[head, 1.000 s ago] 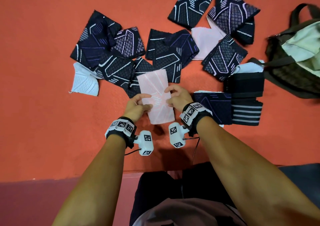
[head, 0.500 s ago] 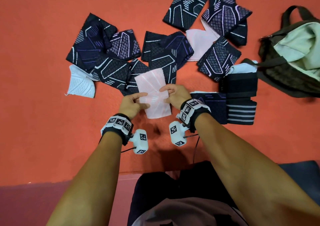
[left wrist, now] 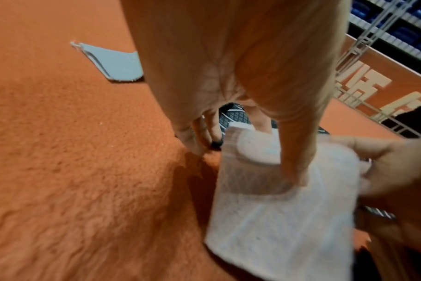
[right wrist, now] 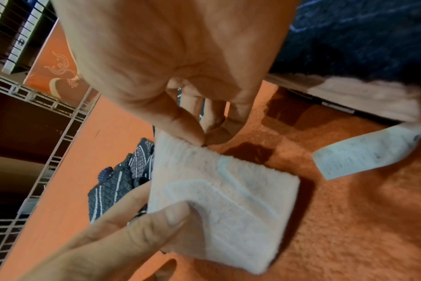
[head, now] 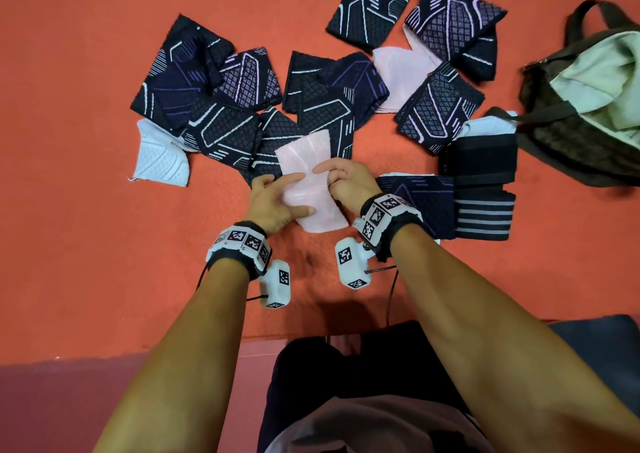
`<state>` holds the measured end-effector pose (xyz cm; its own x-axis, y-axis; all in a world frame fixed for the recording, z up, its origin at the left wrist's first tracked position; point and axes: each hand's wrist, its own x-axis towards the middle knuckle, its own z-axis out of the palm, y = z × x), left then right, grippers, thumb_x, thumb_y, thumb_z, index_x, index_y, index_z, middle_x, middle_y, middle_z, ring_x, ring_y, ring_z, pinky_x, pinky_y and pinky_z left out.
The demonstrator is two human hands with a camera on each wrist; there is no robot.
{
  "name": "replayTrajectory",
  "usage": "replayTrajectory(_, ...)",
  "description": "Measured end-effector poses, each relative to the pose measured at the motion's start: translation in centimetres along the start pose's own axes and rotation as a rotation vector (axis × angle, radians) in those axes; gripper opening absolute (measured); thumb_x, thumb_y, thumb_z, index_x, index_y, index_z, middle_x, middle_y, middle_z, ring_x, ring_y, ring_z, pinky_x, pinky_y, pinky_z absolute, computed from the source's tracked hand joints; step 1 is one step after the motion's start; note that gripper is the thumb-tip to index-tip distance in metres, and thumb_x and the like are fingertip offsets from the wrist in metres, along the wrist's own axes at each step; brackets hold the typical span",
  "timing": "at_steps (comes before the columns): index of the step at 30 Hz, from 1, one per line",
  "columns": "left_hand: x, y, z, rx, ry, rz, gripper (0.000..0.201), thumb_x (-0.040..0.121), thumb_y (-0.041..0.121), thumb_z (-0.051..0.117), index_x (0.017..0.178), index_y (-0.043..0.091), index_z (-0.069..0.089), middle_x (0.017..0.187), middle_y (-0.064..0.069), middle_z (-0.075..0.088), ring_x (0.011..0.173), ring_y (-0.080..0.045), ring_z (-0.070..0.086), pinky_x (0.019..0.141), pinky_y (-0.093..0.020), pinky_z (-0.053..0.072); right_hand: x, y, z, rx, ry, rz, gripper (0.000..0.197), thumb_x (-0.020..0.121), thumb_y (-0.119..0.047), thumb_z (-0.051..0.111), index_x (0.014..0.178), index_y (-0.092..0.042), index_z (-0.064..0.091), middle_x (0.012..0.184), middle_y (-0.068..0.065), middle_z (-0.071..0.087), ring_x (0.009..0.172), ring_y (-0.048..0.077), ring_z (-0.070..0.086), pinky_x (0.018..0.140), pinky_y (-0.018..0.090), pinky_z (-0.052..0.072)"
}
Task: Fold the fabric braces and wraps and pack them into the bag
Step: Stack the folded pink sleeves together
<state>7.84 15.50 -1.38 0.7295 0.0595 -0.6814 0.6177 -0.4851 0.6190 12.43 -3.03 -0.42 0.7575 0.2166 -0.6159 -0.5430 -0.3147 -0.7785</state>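
A pale pink knitted brace lies lengthwise between my two hands, just above the orange surface. My left hand grips its left side, thumb on top and fingers underneath. My right hand pinches the brace's right edge between thumb and forefinger. In the right wrist view the pink brace shows raised pale lines, with my left thumb pressed on its near corner. The dark bag sits at the far right, mouth open, its pale lining showing.
Several dark patterned braces lie scattered behind my hands. A white brace lies at the left and another pink one further back. Black striped wraps are stacked beside my right wrist. The orange surface's near edge runs in front of my lap.
My left thumb and fingers have slid further across the pink brace, and both hands have closed in on its middle. The brace stays held in the same spot.
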Motion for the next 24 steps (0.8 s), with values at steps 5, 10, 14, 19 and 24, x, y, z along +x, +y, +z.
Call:
replayTrajectory(5,-1.1,0.9,0.7,-0.134,-0.152,0.081,0.066,0.076,0.021,0.086,0.136,0.025,0.060,0.139,0.004,0.054,0.122,0.001,0.052,0.109,-0.019,0.038,-0.9,-1.6,0.1,0.089,-0.117,0.013,0.045,0.076,0.016,0.043,0.099,-0.011,0.072,0.072,-0.007,0.065,0.075,0.007,0.059,0.073,0.018,0.046)
replayTrajectory(10,-2.1,0.6,1.1,-0.407,-0.181,0.036,0.033,0.084,0.007,0.076,0.117,0.004,0.070,0.110,-0.014,0.074,0.100,-0.023,0.071,0.091,-0.033,0.056,-1.1,-1.5,0.2,0.092,-0.143,0.026,0.033,0.084,0.001,0.063,0.110,-0.018,0.071,0.094,0.001,0.074,0.094,0.013,0.067,0.090,0.026,0.051)
replayTrajectory(14,-2.7,-0.2,1.5,-0.490,-0.139,-0.017,0.022,0.087,0.009,0.074,0.108,0.005,0.073,0.105,-0.018,0.074,0.090,-0.026,0.069,0.086,-0.038,0.056,-1.9,-1.2,0.3,0.103,-0.056,0.045,0.028,0.086,-0.019,0.073,0.114,-0.022,0.070,0.107,0.003,0.073,0.099,0.012,0.068,0.087,0.023,0.052)
replayTrajectory(19,-3.1,-1.0,2.4,-0.700,-0.061,-0.098,0.024,0.091,0.017,0.070,0.111,0.004,0.071,0.103,-0.020,0.073,0.086,-0.026,0.068,0.082,-0.040,0.056,-2.0,-0.2,0.4,0.098,0.107,0.086,0.025,0.088,-0.015,0.070,0.112,-0.014,0.069,0.110,0.002,0.070,0.097,0.012,0.064,0.077,0.016,0.045)
replayTrajectory(24,-2.2,-2.1,3.3,-0.769,0.053,-0.118,0.032,0.089,0.027,0.072,0.118,0.014,0.070,0.113,-0.019,0.072,0.097,-0.031,0.068,0.089,-0.046,0.056,-1.6,2.2,1.3,0.004,0.111,0.172,0.034,0.084,-0.023,0.076,0.113,-0.013,0.061,0.112,0.004,0.069,0.102,0.021,0.066,0.092,0.040,0.054)
